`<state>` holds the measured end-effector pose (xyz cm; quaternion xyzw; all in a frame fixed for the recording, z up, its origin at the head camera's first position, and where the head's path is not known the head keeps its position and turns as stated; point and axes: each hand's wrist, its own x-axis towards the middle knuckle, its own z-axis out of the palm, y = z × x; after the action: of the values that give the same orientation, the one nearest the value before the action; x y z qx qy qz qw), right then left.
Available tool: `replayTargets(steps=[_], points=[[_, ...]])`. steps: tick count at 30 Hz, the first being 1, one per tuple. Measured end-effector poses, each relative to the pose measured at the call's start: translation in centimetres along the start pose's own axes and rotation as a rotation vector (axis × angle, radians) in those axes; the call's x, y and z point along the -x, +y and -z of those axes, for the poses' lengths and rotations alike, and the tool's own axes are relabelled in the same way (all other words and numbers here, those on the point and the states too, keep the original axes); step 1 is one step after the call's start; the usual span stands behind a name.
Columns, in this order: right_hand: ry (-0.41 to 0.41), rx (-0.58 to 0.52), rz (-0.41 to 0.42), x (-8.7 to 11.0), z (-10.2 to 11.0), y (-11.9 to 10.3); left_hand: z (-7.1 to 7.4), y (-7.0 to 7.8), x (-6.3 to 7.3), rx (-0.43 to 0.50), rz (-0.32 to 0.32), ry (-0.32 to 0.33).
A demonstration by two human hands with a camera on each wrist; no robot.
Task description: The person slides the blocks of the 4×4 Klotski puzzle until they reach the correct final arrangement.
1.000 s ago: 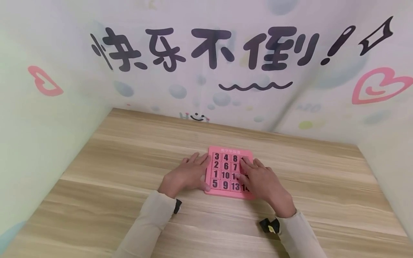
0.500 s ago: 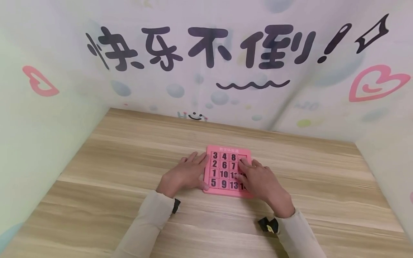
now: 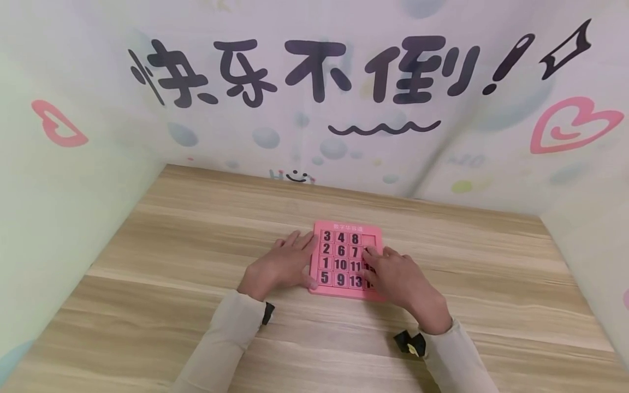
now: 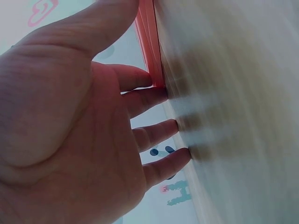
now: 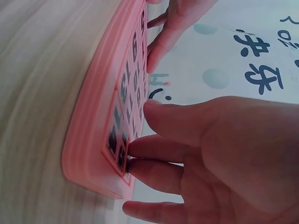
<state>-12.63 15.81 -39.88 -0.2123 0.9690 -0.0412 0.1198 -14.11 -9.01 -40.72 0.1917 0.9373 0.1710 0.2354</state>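
A pink sliding number puzzle (image 3: 339,291) lies flat on the table, its tiles printed with black numerals. An unfilled slot (image 3: 368,240) shows in its top right corner. My left hand (image 3: 282,265) rests along the puzzle's left side, thumb at the lower left corner and fingers spread against the edge. In the left wrist view, two fingertips meet the puzzle's side wall (image 4: 152,51) while the others touch the tabletop. My right hand (image 3: 400,278) lies over the right column, hiding several tiles. Its fingertips touch the tiles at the right side (image 5: 122,154) in the right wrist view.
The wood-grain table (image 3: 206,218) meets a printed backdrop (image 3: 314,153) with black lettering at its far edge. Pale side walls (image 3: 73,207) rise at left and right. A black band with a bow-like piece (image 3: 410,344) sits at the right wrist.
My right fingertips have slid slightly down the right column, toward me, uncovering the top right slot. My left hand keeps its place. The whole view has shifted slightly.
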Motion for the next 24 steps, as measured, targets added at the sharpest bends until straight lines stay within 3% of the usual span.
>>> replayTargets(steps=[14,21,24], points=[[-0.013,0.019,-0.001,0.14,0.62,-0.54,0.16,-0.13,0.12,0.002,-0.003,0.006],[0.093,-0.005,0.011,-0.06,0.63,-0.15,0.13,-0.08,0.11,0.016,-0.001,0.006],[0.085,-0.016,0.007,-0.20,0.40,-0.15,0.08,-0.03,0.10,0.014,-0.003,0.006]])
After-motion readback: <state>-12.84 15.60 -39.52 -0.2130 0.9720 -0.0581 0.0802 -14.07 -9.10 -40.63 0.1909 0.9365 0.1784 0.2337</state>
